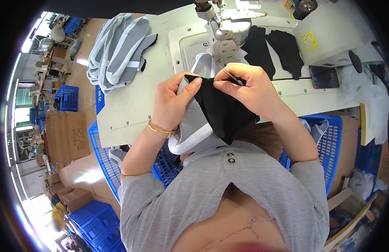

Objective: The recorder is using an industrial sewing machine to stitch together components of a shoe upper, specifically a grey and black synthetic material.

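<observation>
In front of the sewing machine (229, 35), both my hands hold up a garment piece of black fabric (222, 107) joined to grey and white fabric (190, 134). My left hand (171, 98), with a bangle at its wrist, is closed, pinching the black edge between thumb and finger. My right hand (249, 86) is closed too, its thumb and forefinger pinching the same edge a short way to the right. A slim dark metal tool (233, 76), perhaps tweezers or snips, lies in the right hand's fingers. The cloth hangs toward my lap.
Grey pieces with white edging (119, 50) lie stacked at the table's left. Black cut pieces (282, 50) and a phone (324, 77) lie right of the machine. Blue baskets (331, 147) with cloth stand below the table on both sides. A cardboard box (68, 136) is on the left floor.
</observation>
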A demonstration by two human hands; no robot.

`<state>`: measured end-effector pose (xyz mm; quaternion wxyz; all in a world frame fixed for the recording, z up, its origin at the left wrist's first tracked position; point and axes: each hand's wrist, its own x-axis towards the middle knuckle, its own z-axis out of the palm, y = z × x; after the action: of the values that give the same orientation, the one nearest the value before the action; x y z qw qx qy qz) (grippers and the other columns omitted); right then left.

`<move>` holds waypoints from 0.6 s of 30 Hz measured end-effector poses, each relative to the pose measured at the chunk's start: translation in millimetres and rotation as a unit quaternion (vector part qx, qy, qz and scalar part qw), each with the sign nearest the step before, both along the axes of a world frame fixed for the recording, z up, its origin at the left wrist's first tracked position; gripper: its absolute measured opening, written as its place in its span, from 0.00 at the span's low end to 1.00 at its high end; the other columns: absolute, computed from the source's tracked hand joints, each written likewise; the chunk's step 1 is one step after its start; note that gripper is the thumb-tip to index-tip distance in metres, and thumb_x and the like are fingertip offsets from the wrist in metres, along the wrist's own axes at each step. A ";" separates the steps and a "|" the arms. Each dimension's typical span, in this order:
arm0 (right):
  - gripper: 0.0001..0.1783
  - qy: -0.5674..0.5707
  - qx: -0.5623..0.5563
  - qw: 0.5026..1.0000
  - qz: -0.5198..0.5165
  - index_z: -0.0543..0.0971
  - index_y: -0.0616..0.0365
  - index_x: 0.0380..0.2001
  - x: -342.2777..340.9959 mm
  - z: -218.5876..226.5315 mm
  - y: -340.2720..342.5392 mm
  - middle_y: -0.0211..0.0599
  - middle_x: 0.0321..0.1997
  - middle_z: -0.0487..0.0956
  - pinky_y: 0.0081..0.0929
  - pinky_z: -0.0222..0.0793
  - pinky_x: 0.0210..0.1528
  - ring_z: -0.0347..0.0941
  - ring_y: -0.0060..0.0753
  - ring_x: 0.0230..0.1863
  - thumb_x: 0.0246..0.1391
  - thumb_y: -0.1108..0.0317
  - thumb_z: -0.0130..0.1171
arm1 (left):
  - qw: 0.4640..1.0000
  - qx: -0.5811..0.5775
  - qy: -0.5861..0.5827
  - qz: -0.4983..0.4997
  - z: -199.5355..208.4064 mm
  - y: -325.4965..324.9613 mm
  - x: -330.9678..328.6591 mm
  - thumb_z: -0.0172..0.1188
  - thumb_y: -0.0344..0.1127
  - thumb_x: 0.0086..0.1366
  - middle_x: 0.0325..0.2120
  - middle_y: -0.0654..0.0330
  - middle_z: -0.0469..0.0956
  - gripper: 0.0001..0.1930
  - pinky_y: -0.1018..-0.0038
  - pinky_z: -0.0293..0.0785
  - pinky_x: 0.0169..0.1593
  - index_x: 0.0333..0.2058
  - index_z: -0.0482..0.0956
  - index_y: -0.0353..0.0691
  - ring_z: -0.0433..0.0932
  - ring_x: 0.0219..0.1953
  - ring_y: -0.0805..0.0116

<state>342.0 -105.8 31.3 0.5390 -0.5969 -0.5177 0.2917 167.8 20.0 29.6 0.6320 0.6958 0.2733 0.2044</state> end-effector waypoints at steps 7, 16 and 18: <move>0.07 -0.007 -0.035 0.999 0.006 0.80 0.63 0.30 3.6 7.4 0.0 0.24 0.23 0.75 0.16 0.62 0.29 0.66 0.11 0.27 0.54 0.70 0.64 | 0.995 -0.098 -0.019 0.009 7.3 1.7 0.9 0.63 0.33 0.63 0.28 0.66 0.80 0.09 0.83 0.70 0.35 0.37 0.80 0.33 0.74 0.29 0.82; 0.05 0.031 -0.058 0.998 -0.001 0.80 0.64 0.28 2.1 9.7 -1.0 0.22 0.22 0.75 0.14 0.61 0.28 0.65 0.09 0.26 0.53 0.72 0.62 | 0.999 -0.041 0.002 -0.007 11.4 -1.4 1.9 0.69 0.29 0.56 0.27 0.65 0.81 0.09 0.82 0.71 0.34 0.35 0.81 0.33 0.76 0.29 0.80; 0.05 0.032 -0.059 0.998 -0.002 0.79 0.64 0.28 2.0 10.0 -1.3 0.22 0.22 0.75 0.14 0.61 0.28 0.64 0.09 0.26 0.53 0.72 0.62 | 1.000 -0.031 0.002 -0.006 11.1 -2.1 2.3 0.70 0.29 0.55 0.26 0.65 0.81 0.09 0.82 0.72 0.34 0.34 0.82 0.33 0.76 0.29 0.80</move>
<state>344.0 -107.0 41.3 0.5196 -0.6189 -0.4811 0.3399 170.0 17.9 40.7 0.6538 0.6778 0.2769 0.1909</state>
